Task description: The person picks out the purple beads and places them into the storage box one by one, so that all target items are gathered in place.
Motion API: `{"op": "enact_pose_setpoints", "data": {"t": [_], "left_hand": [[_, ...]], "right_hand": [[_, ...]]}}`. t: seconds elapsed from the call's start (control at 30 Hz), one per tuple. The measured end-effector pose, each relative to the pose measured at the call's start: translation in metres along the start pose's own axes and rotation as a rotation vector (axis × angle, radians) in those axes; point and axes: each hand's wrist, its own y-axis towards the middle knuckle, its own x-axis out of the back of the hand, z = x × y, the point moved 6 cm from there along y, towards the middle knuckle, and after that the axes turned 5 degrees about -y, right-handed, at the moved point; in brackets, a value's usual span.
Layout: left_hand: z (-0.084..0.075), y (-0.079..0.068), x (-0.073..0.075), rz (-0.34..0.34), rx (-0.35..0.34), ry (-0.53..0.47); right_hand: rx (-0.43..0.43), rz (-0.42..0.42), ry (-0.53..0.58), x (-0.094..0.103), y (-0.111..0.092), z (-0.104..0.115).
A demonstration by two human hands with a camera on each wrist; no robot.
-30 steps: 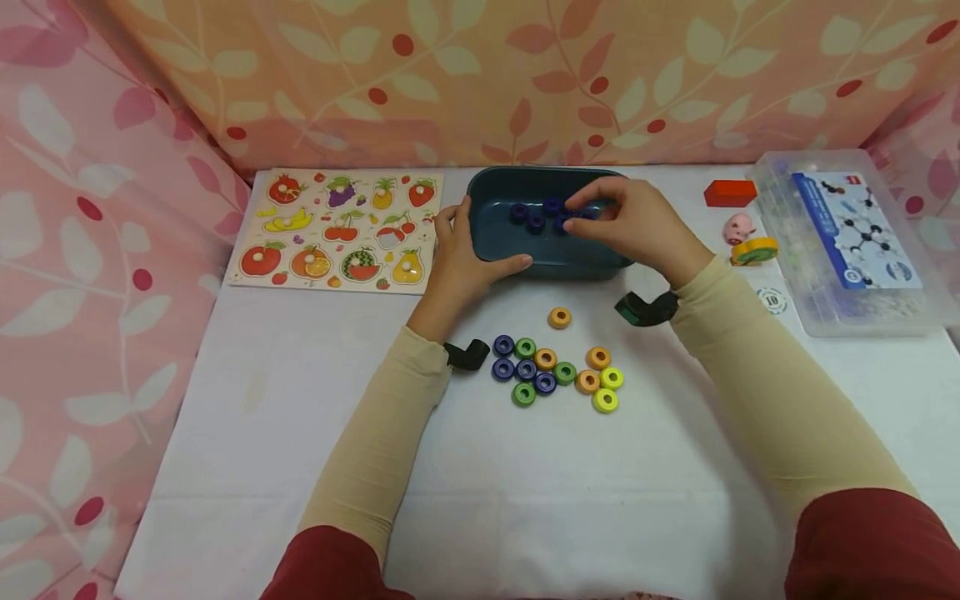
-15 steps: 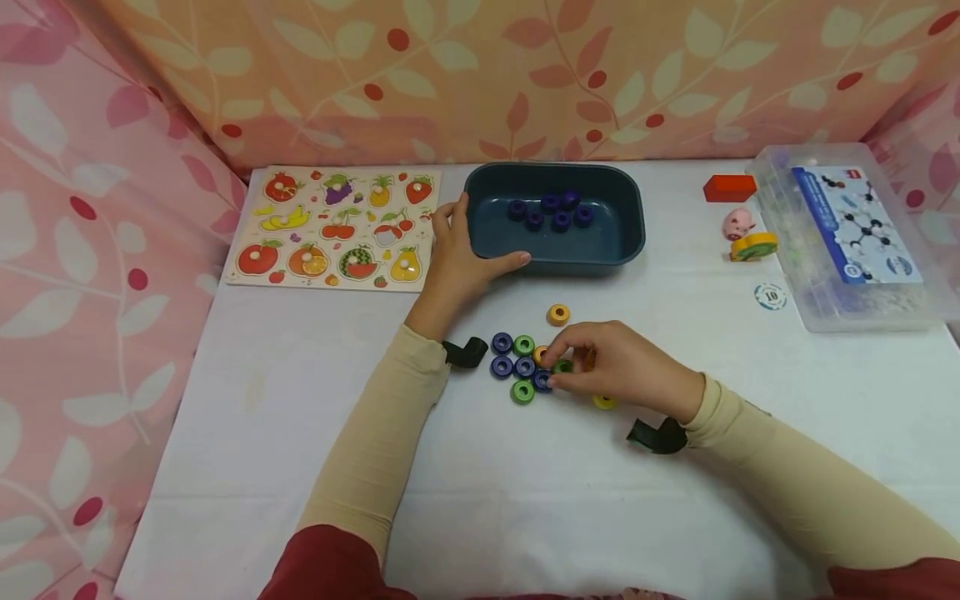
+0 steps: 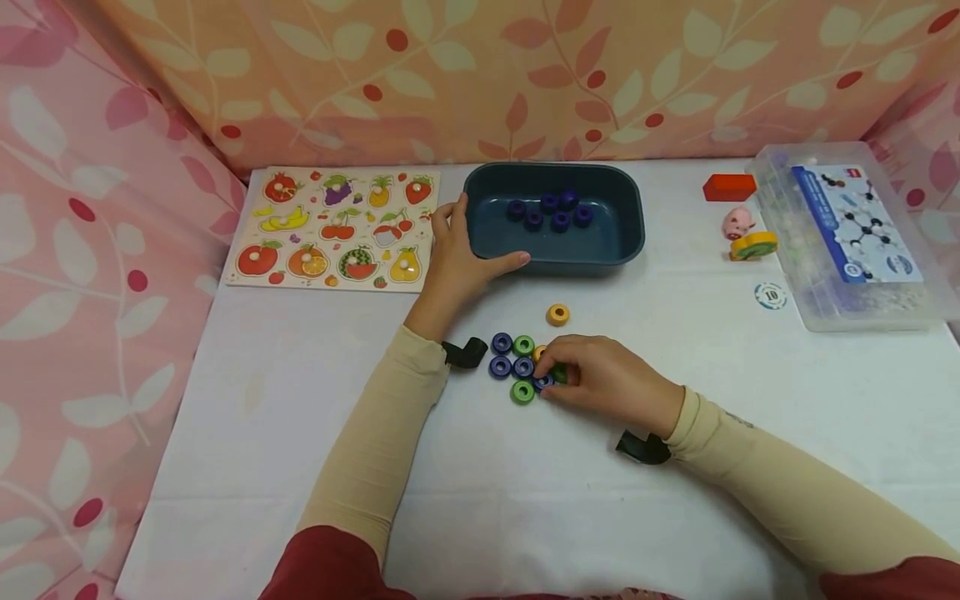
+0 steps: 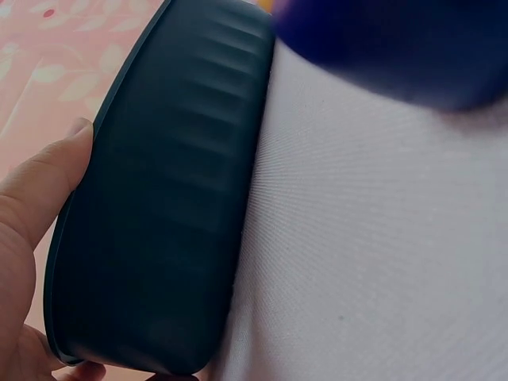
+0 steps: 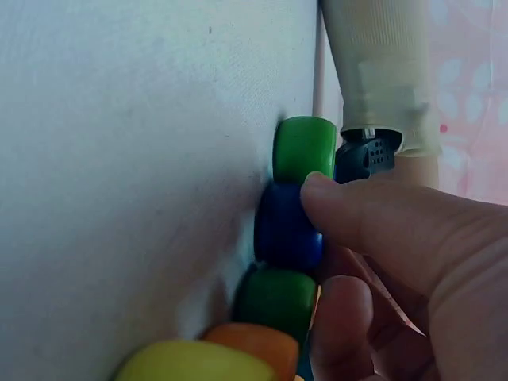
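My left hand (image 3: 461, 258) holds the left end of a dark teal plastic tub (image 3: 611, 237), its thumb on the front rim. Several dark blue beads (image 3: 559, 222) lie inside the tub. On the white cloth, my right hand (image 3: 611, 379) pinches a blue ring bead (image 5: 287, 230) between thumb and fingers. That bead stands in a cluster, with a green bead (image 5: 305, 149) on one side. To its left are more blue beads (image 3: 500, 367) and another green bead (image 3: 523, 346). The right hand covers most of the orange and yellow beads in the head view.
A lone orange bead (image 3: 557, 315) lies between cluster and tub. A fruit puzzle board (image 3: 330, 229) is left of the tub. At the right stand a red block (image 3: 730, 187), a pig figure (image 3: 738, 222), a yellow toy piece (image 3: 753, 245), a round chip (image 3: 771, 296) and a clear plastic case (image 3: 855, 308).
My right hand has come from over the tub down to the bead cluster, where its fingers have closed on a blue bead. The left hand stays on the tub.
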Motion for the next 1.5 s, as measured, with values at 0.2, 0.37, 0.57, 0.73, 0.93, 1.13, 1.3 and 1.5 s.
{"op": "enact_pose_setpoints", "data": {"t": [0.2, 0.37, 0.57, 0.73, 0.93, 1.13, 1.3, 1.5], "left_hand": [[0.000, 0.000, 0.001, 0.001, -0.002, 0.001], [0.000, 0.001, 0.002, 0.000, -0.015, 0.003], [0.002, 0.001, 0.001, 0.011, -0.007, 0.005], [0.003, 0.000, -0.001, 0.012, -0.002, -0.003], [0.003, 0.001, -0.002, -0.001, -0.010, -0.001], [0.003, 0.002, -0.003, 0.004, -0.007, -0.003], [0.002, 0.002, -0.002, -0.002, -0.004, 0.004], [0.002, 0.002, 0.000, -0.002, -0.008, 0.008]], "right_hand": [[0.023, 0.002, -0.028, 0.005, 0.002, 0.008], [0.018, -0.045, -0.046, 0.034, 0.007, 0.018], [-0.109, -0.189, -0.034, 0.089, 0.028, 0.001], [-0.272, -0.259, -0.037, 0.116, 0.056, -0.033], [-0.346, -0.219, 0.005, 0.114, 0.093, -0.067], [-0.371, -0.198, 0.011, 0.107, 0.113, -0.083], [-0.381, -0.181, 0.007, 0.105, 0.120, -0.090], [-0.381, -0.195, 0.005, 0.110, 0.113, -0.083]]}}
